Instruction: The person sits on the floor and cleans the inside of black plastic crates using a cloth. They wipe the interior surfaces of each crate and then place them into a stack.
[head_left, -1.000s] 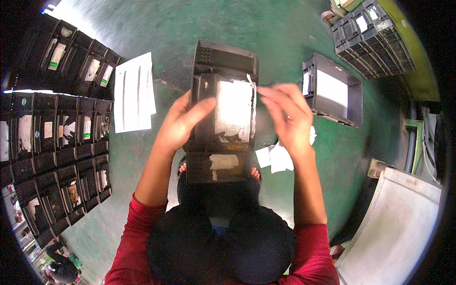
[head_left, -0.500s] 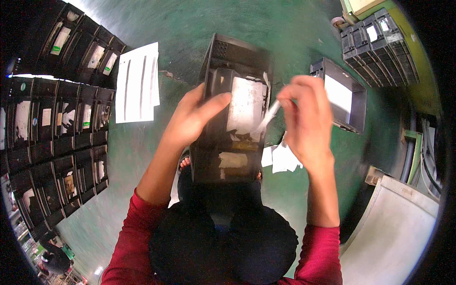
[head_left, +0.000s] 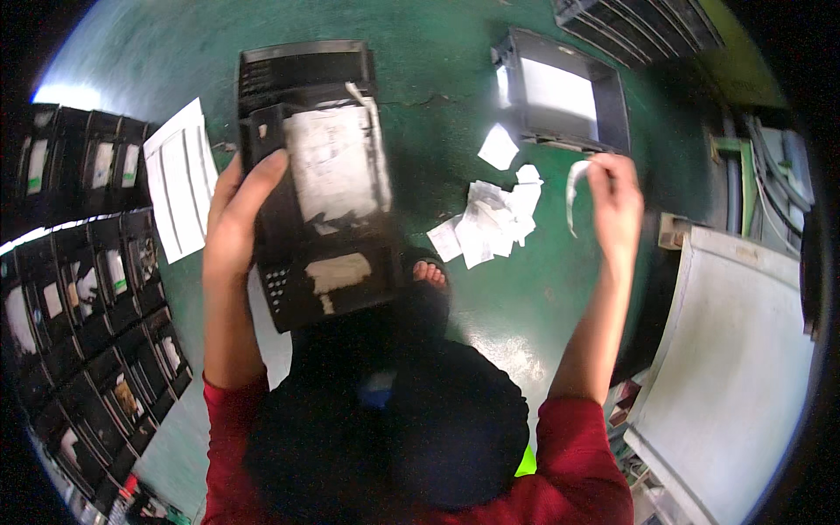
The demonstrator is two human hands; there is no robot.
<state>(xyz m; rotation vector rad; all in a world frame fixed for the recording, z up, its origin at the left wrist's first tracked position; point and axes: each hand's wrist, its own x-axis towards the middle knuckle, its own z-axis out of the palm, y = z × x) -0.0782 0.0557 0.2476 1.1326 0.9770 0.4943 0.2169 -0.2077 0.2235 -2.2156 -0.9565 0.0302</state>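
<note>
My left hand [head_left: 241, 210] grips the left side of a black plastic bin [head_left: 271, 236], its thumb on the bin's outer face. A worn white paper label [head_left: 332, 162] with torn edges is stuck on that face, and a smaller label remnant [head_left: 339, 273] sits lower down. Off to the right, my right hand [head_left: 617, 197] pinches a thin curled strip of white paper [head_left: 574, 197], which hangs clear of the bin. Scraps of torn paper [head_left: 490, 223] lie in a heap on the green floor between the bin and my right hand.
Printed sheets [head_left: 182, 179] lie on the floor at left, beside stacked black bins [head_left: 87, 289]. Another black bin [head_left: 617, 105] with white paper inside stands at the far right, near more bins [head_left: 643, 26]. A pale panel [head_left: 726, 367] stands at right.
The bin and my left hand have shifted left in the picture. My right hand has moved away from the label, carrying the paper strip. The view has turned, showing more of the scrap heap.
</note>
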